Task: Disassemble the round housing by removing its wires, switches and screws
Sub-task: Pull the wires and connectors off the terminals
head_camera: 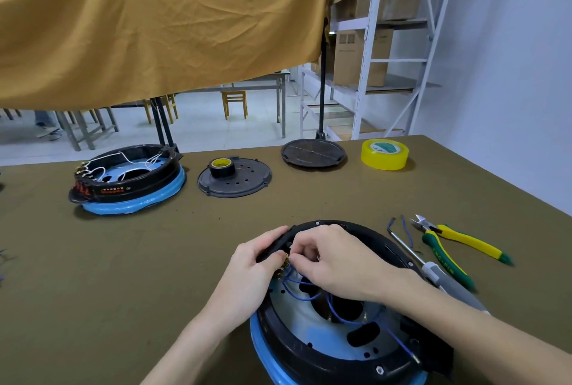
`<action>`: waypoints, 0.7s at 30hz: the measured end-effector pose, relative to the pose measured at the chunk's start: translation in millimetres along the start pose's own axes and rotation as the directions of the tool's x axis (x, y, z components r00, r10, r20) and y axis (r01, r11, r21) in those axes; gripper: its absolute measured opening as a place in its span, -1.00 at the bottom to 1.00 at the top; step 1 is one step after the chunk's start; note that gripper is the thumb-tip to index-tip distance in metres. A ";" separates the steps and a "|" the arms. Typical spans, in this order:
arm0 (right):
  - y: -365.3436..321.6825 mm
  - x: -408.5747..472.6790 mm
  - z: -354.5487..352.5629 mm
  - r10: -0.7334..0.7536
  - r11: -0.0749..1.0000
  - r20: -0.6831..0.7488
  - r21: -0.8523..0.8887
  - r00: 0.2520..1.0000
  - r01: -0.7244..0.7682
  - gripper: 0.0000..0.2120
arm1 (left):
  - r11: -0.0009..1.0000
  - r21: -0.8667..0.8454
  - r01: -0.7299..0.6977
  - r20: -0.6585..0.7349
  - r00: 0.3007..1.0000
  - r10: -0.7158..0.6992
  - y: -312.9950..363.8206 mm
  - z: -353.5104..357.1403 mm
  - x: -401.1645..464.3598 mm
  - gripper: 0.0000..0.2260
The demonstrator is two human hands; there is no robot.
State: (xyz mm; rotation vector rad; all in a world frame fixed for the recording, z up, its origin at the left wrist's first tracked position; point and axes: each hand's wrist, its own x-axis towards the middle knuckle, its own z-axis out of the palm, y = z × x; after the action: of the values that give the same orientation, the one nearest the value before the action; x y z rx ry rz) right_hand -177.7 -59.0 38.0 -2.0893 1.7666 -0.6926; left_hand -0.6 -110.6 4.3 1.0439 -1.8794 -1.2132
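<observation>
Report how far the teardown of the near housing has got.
Done: two cut blue wire pieces lie by the cutters, and two covers sit apart at the back. In hand: the left hand grips the near housing rim while the right hand pinches at the switch terminals. Left: blue wires remain inside, rim screws are still in place.

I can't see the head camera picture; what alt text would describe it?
Two hands work at the rim of a round housing: the left hand grips the rim, and the right hand pinches at its blue wires. Cutters and a screwdriver lie alongside.
</observation>
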 end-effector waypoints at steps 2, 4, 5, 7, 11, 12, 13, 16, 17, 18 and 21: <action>-4.1 2.6 -0.5 0.083 0.996 -0.006 0.032 0.997 -0.083 -0.81 | 1.000 -0.007 0.001 0.000 1.000 -0.001 -1.5 0.3 0.1 -0.59; -7.8 5.7 -1.3 0.135 0.990 -0.006 0.042 0.991 -0.135 -0.80 | 1.000 -0.012 0.005 0.005 1.000 -0.005 -2.7 -0.1 0.0 -0.59; -9.4 6.4 -0.7 0.137 0.990 -0.017 0.030 0.990 -0.137 -0.81 | 1.000 -0.010 0.003 0.003 1.000 -0.003 -3.1 -0.2 0.3 -0.59; -11.4 4.8 2.2 0.121 0.993 -0.063 0.000 0.991 -0.121 -0.81 | 1.000 0.002 -0.007 -0.002 1.000 0.007 -3.6 0.0 0.4 -0.59; -11.2 0.7 8.0 0.093 0.995 -0.120 -0.028 0.988 -0.097 -0.81 | 1.000 0.014 -0.021 0.020 1.000 0.021 -4.9 -1.0 0.4 -0.60; -11.1 0.9 8.3 0.096 0.994 -0.124 -0.035 0.988 -0.102 -0.81 | 1.000 0.009 -0.018 0.033 0.999 0.018 -5.4 -2.0 0.2 -0.59; -11.2 1.5 8.3 0.101 0.993 -0.126 -0.040 0.987 -0.107 -0.82 | 1.000 0.007 -0.015 0.045 0.999 0.015 -5.9 -2.9 0.1 -0.59; -11.2 3.1 8.7 0.108 0.992 -0.125 -0.048 0.986 -0.114 -0.82 | 1.000 0.007 -0.015 0.065 0.998 0.015 -6.7 -3.8 -0.4 -0.57; -11.3 3.3 8.8 0.109 0.992 -0.127 -0.055 0.986 -0.117 -0.82 | 1.000 0.004 -0.015 0.066 0.998 0.015 -6.8 -3.5 -0.6 -0.56; -11.0 3.4 9.1 0.106 0.991 -0.130 -0.063 0.986 -0.115 -0.81 | 1.000 0.003 -0.016 0.064 0.998 0.016 -7.0 -3.0 -1.0 -0.56; -8.0 1.3 10.0 0.080 0.996 -0.127 -0.033 0.989 -0.085 -0.82 | 1.000 0.019 -0.020 0.063 0.998 0.018 -8.2 -1.8 -0.3 -0.56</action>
State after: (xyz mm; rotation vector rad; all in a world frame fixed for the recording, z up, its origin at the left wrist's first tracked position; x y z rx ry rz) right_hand -165.5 -59.5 34.2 -2.0245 1.9362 -0.7886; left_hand 3.3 -113.1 -2.7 1.0071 -1.9488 -1.2318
